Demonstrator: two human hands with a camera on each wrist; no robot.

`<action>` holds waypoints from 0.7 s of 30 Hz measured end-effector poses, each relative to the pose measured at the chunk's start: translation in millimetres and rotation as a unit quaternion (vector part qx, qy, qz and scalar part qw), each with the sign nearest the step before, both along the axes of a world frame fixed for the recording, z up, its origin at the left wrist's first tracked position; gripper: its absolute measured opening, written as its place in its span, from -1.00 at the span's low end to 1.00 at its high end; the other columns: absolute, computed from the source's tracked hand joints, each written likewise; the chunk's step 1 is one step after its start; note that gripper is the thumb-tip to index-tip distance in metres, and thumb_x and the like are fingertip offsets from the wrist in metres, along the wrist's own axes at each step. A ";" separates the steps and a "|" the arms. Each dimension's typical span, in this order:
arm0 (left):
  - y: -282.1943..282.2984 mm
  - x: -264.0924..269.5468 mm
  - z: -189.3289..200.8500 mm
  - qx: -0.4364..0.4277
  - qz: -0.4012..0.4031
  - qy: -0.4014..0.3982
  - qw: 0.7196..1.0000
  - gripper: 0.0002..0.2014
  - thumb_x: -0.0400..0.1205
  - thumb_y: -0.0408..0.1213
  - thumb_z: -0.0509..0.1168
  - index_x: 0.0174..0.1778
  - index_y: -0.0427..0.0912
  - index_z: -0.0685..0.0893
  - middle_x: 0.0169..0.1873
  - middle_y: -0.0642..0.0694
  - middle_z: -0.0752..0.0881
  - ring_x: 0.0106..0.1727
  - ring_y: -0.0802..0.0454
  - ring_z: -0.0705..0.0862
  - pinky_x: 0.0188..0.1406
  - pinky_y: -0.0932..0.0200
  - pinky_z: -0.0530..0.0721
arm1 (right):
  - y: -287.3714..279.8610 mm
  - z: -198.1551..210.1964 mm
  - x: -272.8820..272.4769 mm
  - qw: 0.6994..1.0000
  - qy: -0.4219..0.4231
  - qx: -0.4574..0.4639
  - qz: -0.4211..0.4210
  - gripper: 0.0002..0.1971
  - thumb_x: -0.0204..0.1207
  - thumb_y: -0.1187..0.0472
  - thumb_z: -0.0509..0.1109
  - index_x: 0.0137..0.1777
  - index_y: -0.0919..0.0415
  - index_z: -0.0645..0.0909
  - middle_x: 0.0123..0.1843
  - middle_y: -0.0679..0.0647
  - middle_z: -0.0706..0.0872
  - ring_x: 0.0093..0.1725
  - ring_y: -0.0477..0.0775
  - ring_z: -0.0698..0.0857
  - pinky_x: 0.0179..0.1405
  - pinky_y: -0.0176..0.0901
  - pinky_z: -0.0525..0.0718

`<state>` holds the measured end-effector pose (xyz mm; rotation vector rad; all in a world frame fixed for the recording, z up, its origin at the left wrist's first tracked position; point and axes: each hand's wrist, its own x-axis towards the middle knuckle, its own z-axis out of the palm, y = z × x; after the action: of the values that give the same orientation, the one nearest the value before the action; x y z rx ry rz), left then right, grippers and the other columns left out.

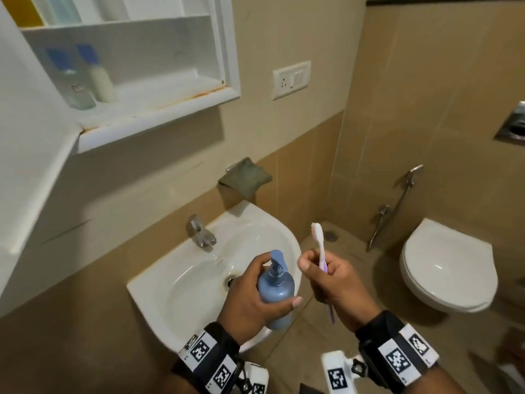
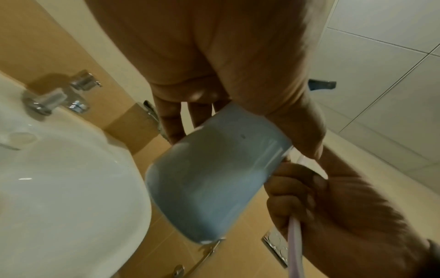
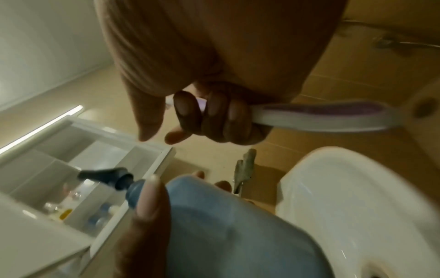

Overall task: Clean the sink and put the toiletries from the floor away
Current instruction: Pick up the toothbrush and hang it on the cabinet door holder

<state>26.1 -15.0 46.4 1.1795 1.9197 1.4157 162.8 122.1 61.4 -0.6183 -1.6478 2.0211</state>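
My left hand grips a blue pump bottle upright over the right part of the white sink. The left wrist view shows the bottle's base and my fingers curled round it. To its right, my right hand holds a pink and white toothbrush with the bristles pointing up. In the right wrist view the toothbrush handle sticks out of my curled fingers, with the pump bottle below it.
An open white wall cabinet hangs above the sink, with two blue-capped bottles on its lower shelf. A tap stands at the sink's back. A green cloth hangs on the wall. The toilet stands at the right.
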 end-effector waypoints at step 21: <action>88.7 -122.1 95.5 -0.079 0.247 0.120 0.958 0.21 0.49 -0.14 0.53 0.67 0.29 -0.39 -0.31 0.14 0.77 -0.29 0.19 0.71 -0.23 0.30 0.66 | 115.0 102.7 -204.0 0.872 -0.027 0.401 0.279 -0.61 0.28 -0.18 0.68 -0.18 -0.31 0.45 -0.35 -0.61 0.59 -0.29 -0.42 0.60 -0.36 -0.48 0.47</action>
<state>-96.0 73.7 141.9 0.8612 2.5800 1.3615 -41.2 237.1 164.1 0.1309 -2.6659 1.3791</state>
